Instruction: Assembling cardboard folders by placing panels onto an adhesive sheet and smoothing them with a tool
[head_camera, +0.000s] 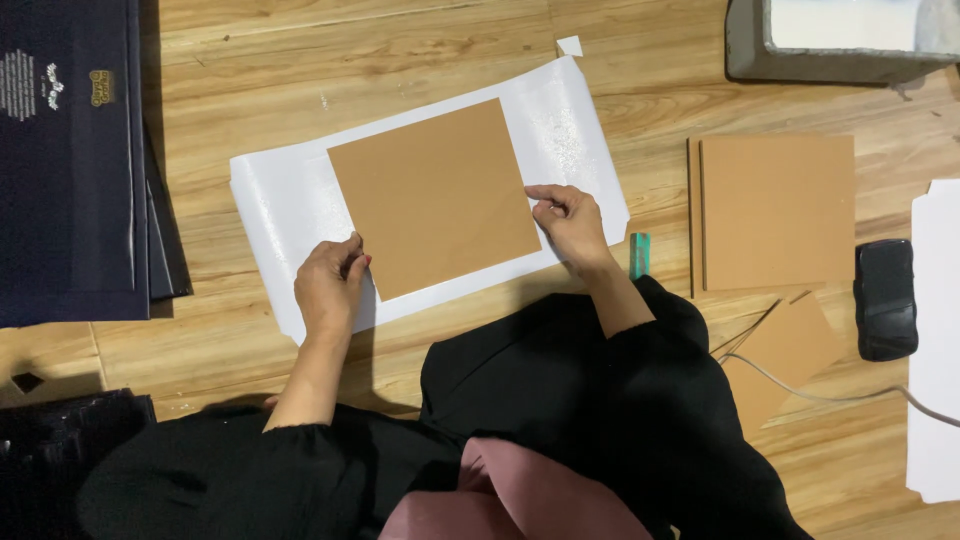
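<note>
A square brown board (432, 196) lies tilted on a glossy white sheet (280, 205) spread on the wooden floor. My left hand (329, 287) rests at the board's near left corner, fingers curled on its edge. At the board's right edge my right hand (570, 226) pinches it with bent fingers. Both hands touch the board while it lies flat on the sheet.
A stack of brown boards (775, 212) lies to the right, with a loose brown piece (790, 352) below. A black device (886, 298) with a cable, a white sheet (938, 340), dark blue covers (70, 160), a grey block (830, 45) and a small teal object (639, 255) surround the work.
</note>
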